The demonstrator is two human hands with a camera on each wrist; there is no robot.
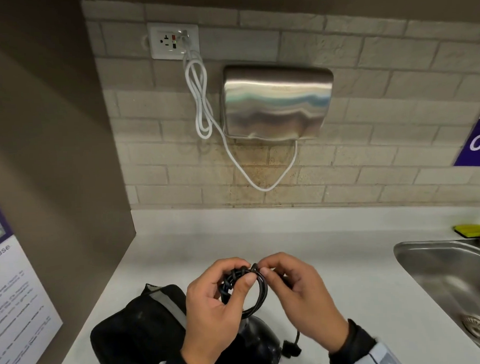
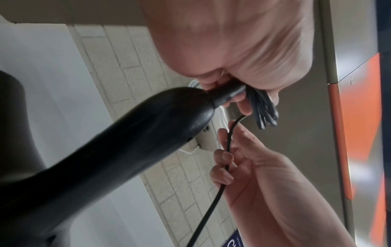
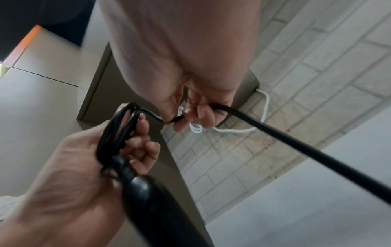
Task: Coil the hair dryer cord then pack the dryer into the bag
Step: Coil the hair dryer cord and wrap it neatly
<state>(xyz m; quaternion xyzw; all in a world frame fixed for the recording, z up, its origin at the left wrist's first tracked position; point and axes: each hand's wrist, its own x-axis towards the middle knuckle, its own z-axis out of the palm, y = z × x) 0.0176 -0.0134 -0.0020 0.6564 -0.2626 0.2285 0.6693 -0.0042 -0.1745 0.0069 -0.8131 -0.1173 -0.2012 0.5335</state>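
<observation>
Coiling step: winding the thin black rubber cord (image 1: 255,290) into loops above the white countertop (image 1: 331,260); several turns are already gathered, a free tail is still loose.
Left hand: the left hand (image 1: 213,300) is curled round the bundle of loops, thumb pressed across them, close to where the cord leaves the glossy black plastic hair dryer (image 2: 118,143).
Right hand: the right hand (image 1: 299,288) pinches the free run of cord between thumb and forefinger, just beside the coil; the tail runs off below it.
Dryer: hanging under the hands, its handle pointing up toward the coil.
Bag: the soft black fabric bag (image 1: 135,332) lies on the countertop to the left, touching or very near the dryer; whether its mouth is open I cannot tell.
Plug: the black plug (image 1: 291,349) dangles low by the right wrist.
Doing it well: probably keep each new loop matched to the others, let the cord slide through the right pinch without twisting, and hold the left grip firm so turns do not spring apart.
</observation>
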